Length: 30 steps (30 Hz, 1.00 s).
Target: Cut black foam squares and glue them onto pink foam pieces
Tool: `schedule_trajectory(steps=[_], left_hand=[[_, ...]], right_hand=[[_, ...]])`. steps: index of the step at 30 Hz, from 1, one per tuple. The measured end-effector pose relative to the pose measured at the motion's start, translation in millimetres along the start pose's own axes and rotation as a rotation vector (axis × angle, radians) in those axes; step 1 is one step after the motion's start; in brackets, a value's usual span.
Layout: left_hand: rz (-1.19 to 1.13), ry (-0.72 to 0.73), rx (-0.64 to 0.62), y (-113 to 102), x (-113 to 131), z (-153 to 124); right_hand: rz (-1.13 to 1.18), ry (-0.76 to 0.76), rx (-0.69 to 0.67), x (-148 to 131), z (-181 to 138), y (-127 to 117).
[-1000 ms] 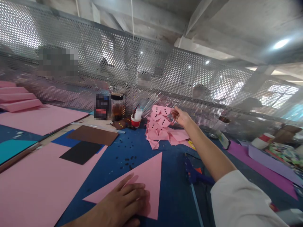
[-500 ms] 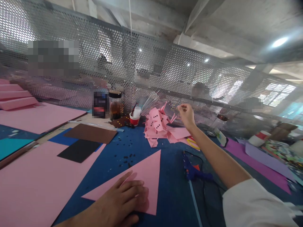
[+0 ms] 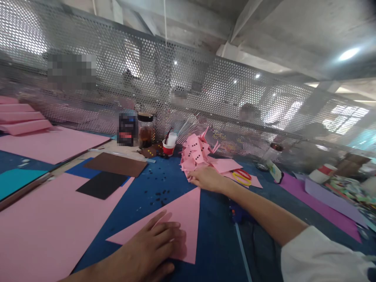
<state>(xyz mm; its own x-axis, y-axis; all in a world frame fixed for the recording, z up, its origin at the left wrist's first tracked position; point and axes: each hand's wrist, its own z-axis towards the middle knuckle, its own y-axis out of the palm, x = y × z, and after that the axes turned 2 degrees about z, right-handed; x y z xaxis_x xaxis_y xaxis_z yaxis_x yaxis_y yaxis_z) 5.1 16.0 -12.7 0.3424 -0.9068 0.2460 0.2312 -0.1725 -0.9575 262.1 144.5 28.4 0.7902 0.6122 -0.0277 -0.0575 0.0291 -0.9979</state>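
Observation:
My left hand [image 3: 155, 244] lies flat with fingers spread on a pink paper triangle [image 3: 190, 231]. Its palm covers the triangle's lower left part. At the front of a heap of folded pink paper pieces [image 3: 196, 150], some with small black squares, is my right hand [image 3: 207, 178]. Its thumb and forefinger close on the edge of a pink paper piece [image 3: 188, 175], mostly covered by the hand. Scissors [image 3: 242, 177] with red and yellow handles lie just past my right wrist. My right forearm partly hides a blue glue gun [image 3: 236, 211].
Brown card [image 3: 117, 163] and black card [image 3: 102, 185] overlap a large pink sheet [image 3: 44, 231] at left. A lidded jar [image 3: 145, 131] and a red-and-white cup [image 3: 168, 148] stand before the perforated metal screen [image 3: 205, 94]. Purple sheets [image 3: 317, 203] lie at right.
My right hand has come down and left from the air beside the heap to its front edge. My left hand stays on the triangle. The view has shifted slightly.

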Motion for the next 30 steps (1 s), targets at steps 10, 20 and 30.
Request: schedule_trajectory(steps=[10,20,30], left_hand=[[0.015,0.051,0.107,3.9,-2.8,1.6],[0.163,0.096,0.176,19.9,-14.3,0.6],[0.158,0.104,0.197,20.1,-13.5,1.7]], right_hand=[[0.039,0.146,0.014,16.2,-30.6,-27.6],[0.037,0.463,-0.039,12.0,-187.3,-34.0],[-0.009,0.519,0.020,2.8,-217.2,-6.0]])
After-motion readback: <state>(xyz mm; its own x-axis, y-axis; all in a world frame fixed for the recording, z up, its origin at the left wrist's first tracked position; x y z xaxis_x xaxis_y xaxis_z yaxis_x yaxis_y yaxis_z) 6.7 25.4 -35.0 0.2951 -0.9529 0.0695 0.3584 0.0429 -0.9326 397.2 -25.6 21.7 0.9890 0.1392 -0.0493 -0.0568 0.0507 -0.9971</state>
